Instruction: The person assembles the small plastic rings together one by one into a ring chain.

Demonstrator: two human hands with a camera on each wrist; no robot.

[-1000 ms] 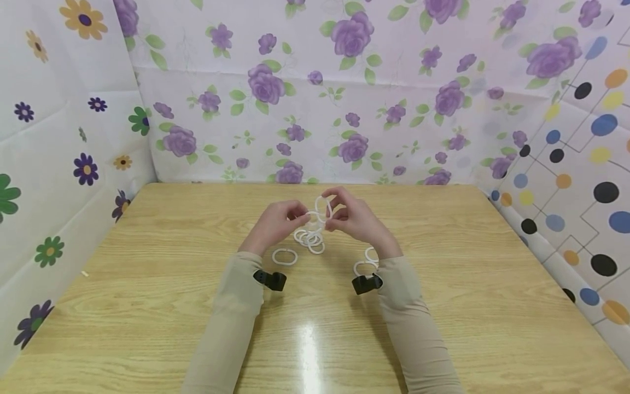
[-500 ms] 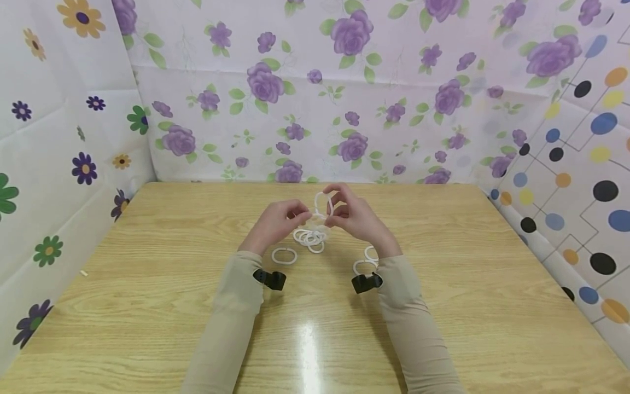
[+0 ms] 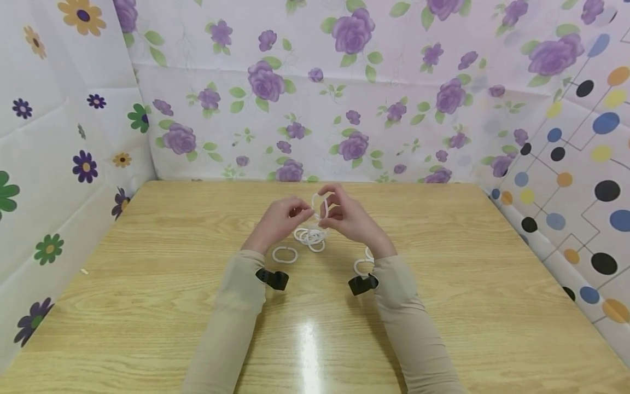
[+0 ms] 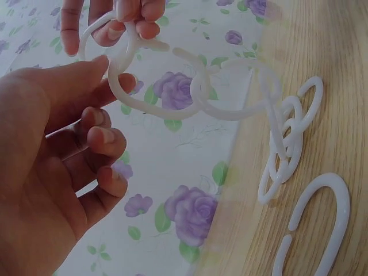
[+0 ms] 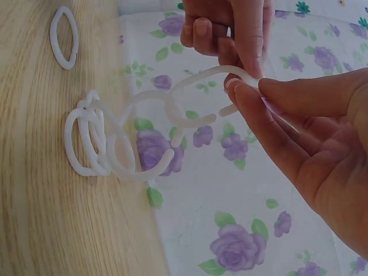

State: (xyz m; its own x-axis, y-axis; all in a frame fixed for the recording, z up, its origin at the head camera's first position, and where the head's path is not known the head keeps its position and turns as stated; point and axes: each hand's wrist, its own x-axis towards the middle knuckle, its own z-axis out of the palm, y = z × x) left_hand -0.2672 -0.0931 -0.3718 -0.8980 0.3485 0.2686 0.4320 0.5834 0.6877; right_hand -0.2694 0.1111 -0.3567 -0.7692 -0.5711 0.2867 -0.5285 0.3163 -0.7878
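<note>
White plastic C-shaped chain links join the two hands above the table. The right hand (image 3: 350, 218) holds a link (image 3: 326, 207) upright between thumb and fingers. Close beside it, the left hand (image 3: 280, 220) pinches a link (image 4: 152, 111) at its end, thumb against index finger. In the left wrist view this link hooks through the right hand's link, and its small gap shows on the upper side. From there more joined links (image 5: 144, 175) hang down to a chain pile (image 3: 311, 237) on the table. The fingertips partly hide where the two held links meet.
One loose link (image 3: 284, 261) lies on the wooden table (image 3: 315, 317) left of the pile. Two more links (image 3: 362, 261) lie near the right wrist, partly covered by it. Flower-patterned cloth (image 3: 315, 126) stands behind the table's far edge.
The right hand has shifted slightly left with its link, closer to the left hand's fingertips. The left hand keeps its pinch, moving a little right. The links on the table stay put.
</note>
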